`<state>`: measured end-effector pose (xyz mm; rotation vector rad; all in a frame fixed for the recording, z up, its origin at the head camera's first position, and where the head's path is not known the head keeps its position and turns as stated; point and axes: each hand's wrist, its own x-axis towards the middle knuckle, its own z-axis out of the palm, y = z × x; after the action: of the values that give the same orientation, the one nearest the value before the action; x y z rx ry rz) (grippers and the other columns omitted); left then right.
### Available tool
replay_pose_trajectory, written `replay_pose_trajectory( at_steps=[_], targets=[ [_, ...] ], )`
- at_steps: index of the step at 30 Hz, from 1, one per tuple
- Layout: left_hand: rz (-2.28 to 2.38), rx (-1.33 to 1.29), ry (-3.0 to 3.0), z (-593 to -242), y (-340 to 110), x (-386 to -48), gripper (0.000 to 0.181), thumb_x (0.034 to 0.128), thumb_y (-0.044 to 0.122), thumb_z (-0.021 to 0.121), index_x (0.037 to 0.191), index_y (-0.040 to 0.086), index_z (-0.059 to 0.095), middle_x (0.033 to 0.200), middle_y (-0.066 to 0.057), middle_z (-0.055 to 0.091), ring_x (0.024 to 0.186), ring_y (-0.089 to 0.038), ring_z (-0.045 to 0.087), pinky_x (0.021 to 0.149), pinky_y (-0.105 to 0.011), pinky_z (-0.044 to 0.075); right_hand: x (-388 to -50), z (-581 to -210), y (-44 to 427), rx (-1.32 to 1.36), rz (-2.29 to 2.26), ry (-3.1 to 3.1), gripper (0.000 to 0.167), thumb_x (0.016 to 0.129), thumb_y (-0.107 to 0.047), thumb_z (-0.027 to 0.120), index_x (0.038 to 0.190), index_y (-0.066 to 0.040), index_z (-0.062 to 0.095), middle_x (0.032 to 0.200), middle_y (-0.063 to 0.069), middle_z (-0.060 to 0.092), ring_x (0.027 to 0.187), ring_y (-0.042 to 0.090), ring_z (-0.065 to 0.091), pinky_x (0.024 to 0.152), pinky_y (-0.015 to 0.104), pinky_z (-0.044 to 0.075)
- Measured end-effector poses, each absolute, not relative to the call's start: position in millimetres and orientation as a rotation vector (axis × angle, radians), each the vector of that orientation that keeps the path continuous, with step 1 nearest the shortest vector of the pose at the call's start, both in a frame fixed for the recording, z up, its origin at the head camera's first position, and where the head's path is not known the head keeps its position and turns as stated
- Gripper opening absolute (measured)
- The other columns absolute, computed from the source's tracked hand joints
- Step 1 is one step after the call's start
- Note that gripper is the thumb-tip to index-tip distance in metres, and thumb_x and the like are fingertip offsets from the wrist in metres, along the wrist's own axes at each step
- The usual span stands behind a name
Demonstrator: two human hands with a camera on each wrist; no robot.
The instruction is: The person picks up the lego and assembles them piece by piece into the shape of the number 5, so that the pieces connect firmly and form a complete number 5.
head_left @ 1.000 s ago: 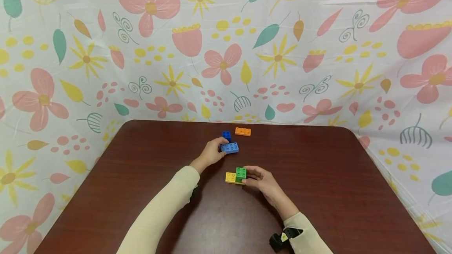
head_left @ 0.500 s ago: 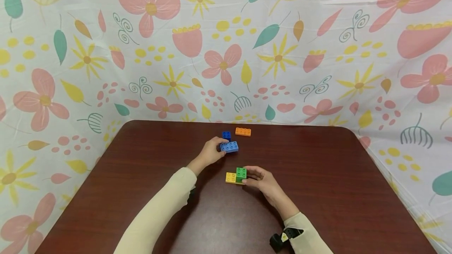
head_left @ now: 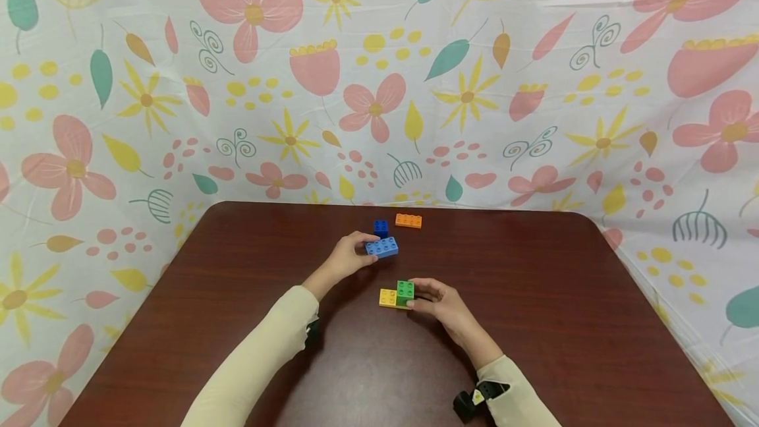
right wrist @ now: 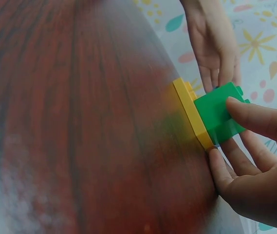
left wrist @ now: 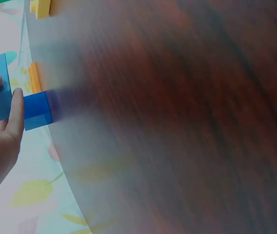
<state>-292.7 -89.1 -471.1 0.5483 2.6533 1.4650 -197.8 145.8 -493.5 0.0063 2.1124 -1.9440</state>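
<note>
My left hand (head_left: 342, 258) pinches a light blue building brick (head_left: 383, 248) between thumb and fingers, studs up and slightly angled. In the left wrist view, this light blue brick (left wrist: 2, 87) appears raised off the table. Just behind it stands a dark blue brick (head_left: 381, 227). Closer to the front, my right hand (head_left: 446, 312) holds a green brick (head_left: 406, 290) that sits on the right half of a flat yellow brick (head_left: 387, 297). The right wrist view shows the thumb against the green brick (right wrist: 218, 112) and a fingertip at the end of the yellow brick (right wrist: 192, 113).
An orange brick (head_left: 408, 221) lies near the back edge of the dark wooden table (head_left: 534, 295). Behind the table hangs a flower-patterned cloth (head_left: 439, 176). Each wrist wears a dark strap, the right one (head_left: 479, 395) plainly visible.
My left hand has drawn slightly left with the light blue brick, so the dark blue brick shows more. The right hand and its green and yellow bricks have hardly moved.
</note>
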Motion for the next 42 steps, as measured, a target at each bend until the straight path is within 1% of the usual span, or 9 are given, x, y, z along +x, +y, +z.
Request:
replay_pose_trajectory(
  at_steps=[7,14,19,22,28,31,39,42],
  targets=[
    [1.579,0.467,2.543,-468,-88,-286,0.038,0.0864,0.004,0.071,0.124,0.010,0.065,0.122,-0.012,0.056,0.111,-0.028,0.056,0.086,-0.033,0.053,-198,-495,146,0.022,-1.952,2.102,0.047,0.080,-0.010,0.078,0.124,-0.007,0.062,0.120,0.010,0.062,0.108,0.024,0.059,0.085,0.033,0.051],
    [1.653,0.511,2.457,-464,-88,-279,0.038,0.0869,0.000,0.068,0.124,0.006,0.063,0.122,-0.013,0.054,0.108,-0.027,0.058,0.089,-0.034,0.052,-198,-495,146,0.005,-1.949,2.112,0.047,0.081,-0.011,0.078,0.124,-0.005,0.061,0.121,0.011,0.062,0.109,0.024,0.059,0.084,0.032,0.052],
    [1.687,0.501,2.413,-463,-86,-273,0.037,0.0864,-0.001,0.069,0.123,0.007,0.064,0.123,-0.012,0.054,0.107,-0.029,0.058,0.089,-0.032,0.052,-198,-494,146,0.003,-1.949,2.107,0.047,0.081,-0.011,0.077,0.125,-0.005,0.061,0.122,0.012,0.061,0.109,0.024,0.059,0.084,0.032,0.052],
    [1.690,0.514,2.417,-462,-86,-269,0.037,0.0863,0.000,0.069,0.122,0.006,0.064,0.122,-0.013,0.056,0.104,-0.028,0.059,0.088,-0.033,0.052,-198,-494,146,-0.003,-1.947,2.110,0.047,0.082,-0.011,0.077,0.125,-0.004,0.060,0.122,0.012,0.061,0.109,0.024,0.059,0.084,0.033,0.052],
    [1.706,0.518,2.420,-461,-88,-263,0.034,0.0851,0.001,0.071,0.118,0.007,0.064,0.113,-0.011,0.064,0.094,-0.022,0.062,0.086,-0.034,0.053,-199,-494,145,0.004,-1.951,2.110,0.047,0.081,-0.011,0.078,0.124,-0.006,0.062,0.120,0.011,0.062,0.109,0.024,0.059,0.084,0.033,0.052],
    [1.712,0.511,2.411,-460,-89,-260,0.033,0.0844,0.002,0.072,0.116,0.009,0.065,0.109,-0.010,0.065,0.092,-0.021,0.062,0.086,-0.034,0.053,-198,-494,145,-0.001,-1.945,2.114,0.046,0.081,-0.011,0.077,0.124,-0.006,0.062,0.121,0.010,0.062,0.110,0.025,0.058,0.084,0.034,0.052],
    [1.709,0.507,2.370,-461,-92,-253,0.033,0.0840,0.006,0.074,0.115,0.011,0.065,0.112,-0.009,0.064,0.100,-0.028,0.060,0.088,-0.035,0.052,-197,-493,145,-0.008,-1.937,2.120,0.046,0.082,-0.011,0.077,0.125,-0.006,0.062,0.121,0.010,0.062,0.110,0.025,0.058,0.084,0.034,0.052],
    [1.705,0.530,2.370,-460,-92,-249,0.033,0.0834,0.008,0.075,0.115,0.012,0.066,0.111,-0.008,0.064,0.099,-0.027,0.059,0.088,-0.037,0.052,-197,-493,145,0.004,-1.935,2.121,0.046,0.081,-0.012,0.077,0.124,-0.007,0.062,0.121,0.009,0.062,0.111,0.026,0.058,0.085,0.035,0.052]
  ],
)
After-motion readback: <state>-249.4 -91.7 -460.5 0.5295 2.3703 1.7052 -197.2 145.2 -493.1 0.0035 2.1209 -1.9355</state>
